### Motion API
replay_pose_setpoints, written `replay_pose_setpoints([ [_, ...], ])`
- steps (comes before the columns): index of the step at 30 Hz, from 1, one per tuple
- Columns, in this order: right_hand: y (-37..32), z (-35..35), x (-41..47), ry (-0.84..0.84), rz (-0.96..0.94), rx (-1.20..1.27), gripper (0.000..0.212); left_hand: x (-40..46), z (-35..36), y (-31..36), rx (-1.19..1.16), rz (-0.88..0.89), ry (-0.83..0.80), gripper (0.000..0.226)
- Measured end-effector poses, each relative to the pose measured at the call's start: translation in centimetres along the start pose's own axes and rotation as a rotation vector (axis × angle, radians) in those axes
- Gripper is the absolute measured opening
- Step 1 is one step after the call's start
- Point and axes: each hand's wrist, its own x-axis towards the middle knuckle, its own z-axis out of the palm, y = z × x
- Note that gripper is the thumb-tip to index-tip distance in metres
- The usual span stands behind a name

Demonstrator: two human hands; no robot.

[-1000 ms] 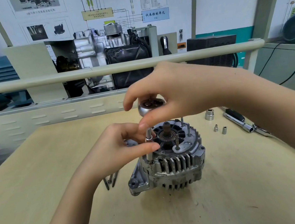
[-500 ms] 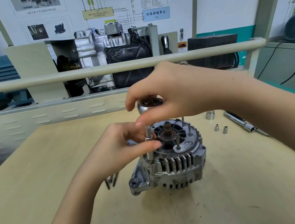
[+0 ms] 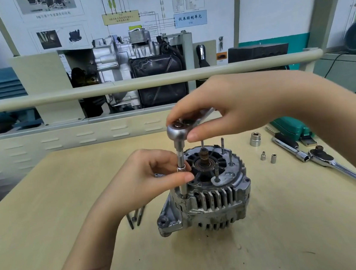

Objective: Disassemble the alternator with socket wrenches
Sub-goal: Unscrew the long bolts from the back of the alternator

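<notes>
The silver alternator point(image 3: 212, 200) stands on the wooden table point(image 3: 69, 204), its open end up, with several studs rising from it. A small ratchet wrench point(image 3: 177, 131) carries a long extension with a socket point(image 3: 182, 174) that stands upright on a bolt at the housing's left rim. My right hand point(image 3: 231, 103) holds the ratchet head from above, the handle hidden under the palm. My left hand point(image 3: 155, 178) pinches the extension between thumb and fingers, just left of the alternator.
Three long bolts point(image 3: 135, 216) lie left of the alternator. At the right are a large socket point(image 3: 255, 139), two small sockets point(image 3: 268, 157), a bigger ratchet point(image 3: 323, 158) and a green case point(image 3: 290, 127). A beige rail point(image 3: 121, 86) and an engine stand rise behind the table.
The ratchet head has turned under my right hand, its top face and handle stub now showing. My left hand keeps its pinch on the extension. The alternator has not moved.
</notes>
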Motion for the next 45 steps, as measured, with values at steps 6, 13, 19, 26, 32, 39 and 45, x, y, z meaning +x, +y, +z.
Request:
replay_pose_setpoints([
  [6, -0.2, -0.2, 0.3, 0.008, -0.023, -0.005, 0.031, -0.3, -0.5, -0.1, -0.045, -0.008, -0.055, 0.012],
  [13, -0.8, -0.2, 0.4, 0.076, 0.014, -0.120, 0.050, -0.1, 0.2, 0.2, 0.107, 0.022, 0.087, 0.020],
  [19, -0.5, -0.2, 0.3, 0.048, -0.004, -0.104, 0.029, -0.2, -0.3, 0.1, 0.082, -0.022, -0.033, 0.019],
  [26, -0.1, -0.4, 0.2, 0.029, -0.015, -0.054, 0.030, -0.1, -0.4, -0.4, 0.170, 0.009, -0.080, 0.027],
  [32, -0.8, 0.0, 0.5, 0.082, -0.011, -0.154, 0.045, -0.1, -0.1, -0.3, 0.221, -0.002, -0.003, 0.032],
  [39, -0.7, -0.2, 0.6, 0.034, -0.012, -0.127, 0.034, -0.2, -0.6, -0.2, 0.036, -0.026, -0.084, 0.013],
  [45, -0.6, -0.2, 0.6, 0.049, -0.055, -0.076, 0.029, -0.2, -0.4, -0.4, 0.119, -0.011, 0.048, 0.026],
])
